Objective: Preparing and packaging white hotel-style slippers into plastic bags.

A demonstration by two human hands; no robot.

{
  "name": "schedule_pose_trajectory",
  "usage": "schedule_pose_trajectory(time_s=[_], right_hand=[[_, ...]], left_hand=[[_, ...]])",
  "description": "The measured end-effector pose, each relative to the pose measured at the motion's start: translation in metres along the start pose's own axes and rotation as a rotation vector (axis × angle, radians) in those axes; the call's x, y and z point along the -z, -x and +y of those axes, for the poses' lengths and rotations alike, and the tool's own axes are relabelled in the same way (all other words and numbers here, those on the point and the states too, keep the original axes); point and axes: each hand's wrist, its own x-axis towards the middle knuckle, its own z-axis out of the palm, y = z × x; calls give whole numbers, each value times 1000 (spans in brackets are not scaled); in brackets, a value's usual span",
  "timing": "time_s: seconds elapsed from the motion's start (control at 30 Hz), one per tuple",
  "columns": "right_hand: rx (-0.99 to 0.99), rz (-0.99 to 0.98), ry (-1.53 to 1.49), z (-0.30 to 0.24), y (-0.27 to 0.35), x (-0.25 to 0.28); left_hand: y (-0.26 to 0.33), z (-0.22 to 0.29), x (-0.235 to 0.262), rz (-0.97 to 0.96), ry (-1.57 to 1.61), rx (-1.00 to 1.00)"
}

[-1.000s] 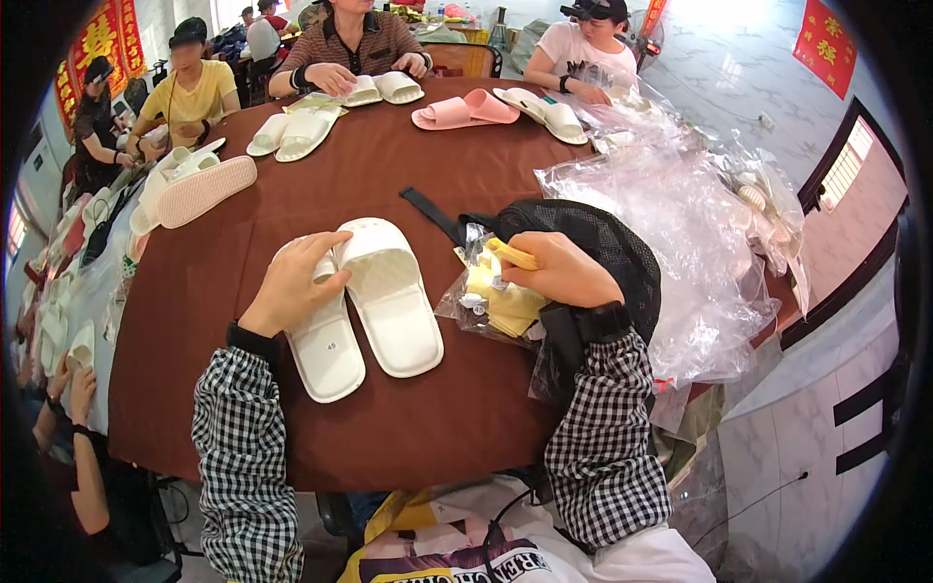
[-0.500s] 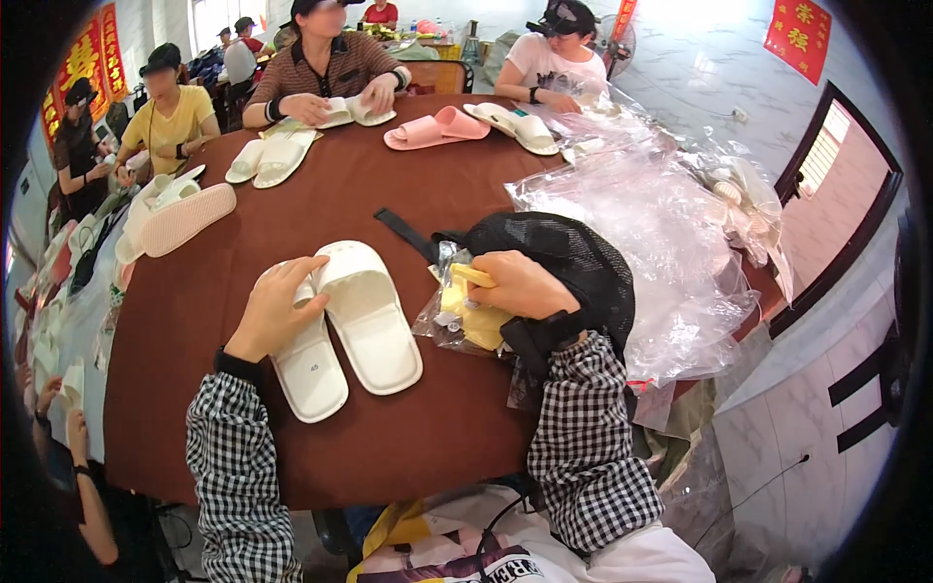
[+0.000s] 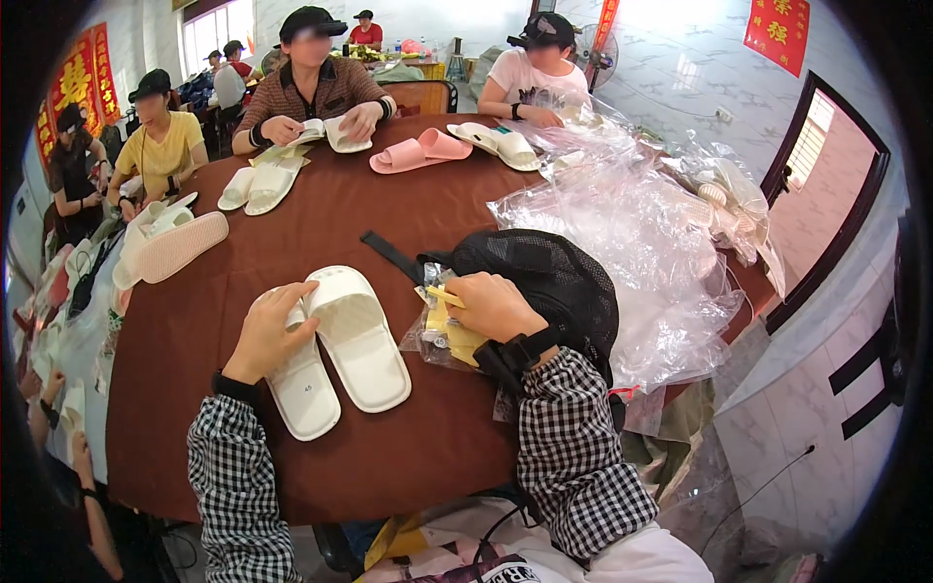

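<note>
In front of me on the brown tabletop lies a pair of white slippers (image 3: pixel 362 335), toes pointing away. My left hand (image 3: pixel 264 335) is curled over the strap of the left slipper (image 3: pixel 306 394), covering most of its upper. To the right, the fingers of my right hand (image 3: pixel 496 309) pinch a small yellow paper slip (image 3: pixel 444 294). Below those fingers, a clear plastic bag (image 3: pixel 413 330) holds more yellow slips (image 3: pixel 455 340). Against the far side of the right hand rests a black mesh cap (image 3: pixel 554 277), its strap (image 3: pixel 392 255) stretched out to the left.
A heap of clear plastic bags (image 3: pixel 632 262) covers the table's right side. Farther off lie pink slippers (image 3: pixel 420 152) and white pairs (image 3: pixel 260 185). A pale pink-soled slipper (image 3: pixel 180 248) sits at the left edge. Several co-workers (image 3: pixel 316 87) are around the table.
My right hand has raised the yellow slip a little away from the bag, and the slip now appears thinner. The left hand stays on the slipper. The whole view has shifted slightly.
</note>
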Motion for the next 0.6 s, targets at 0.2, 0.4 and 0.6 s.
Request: schedule_pose_trajectory(time_s=[0.2,0.4,0.6], right_hand=[[58,-19,25,0,-2,-4],[134,-35,48,-3,4,0],[57,-29,25,0,5,-3]], left_hand=[[1,1,4,0,4,-5],[3,-4,0,82,-5,-64],[1,-1,1,16,4,-36]])
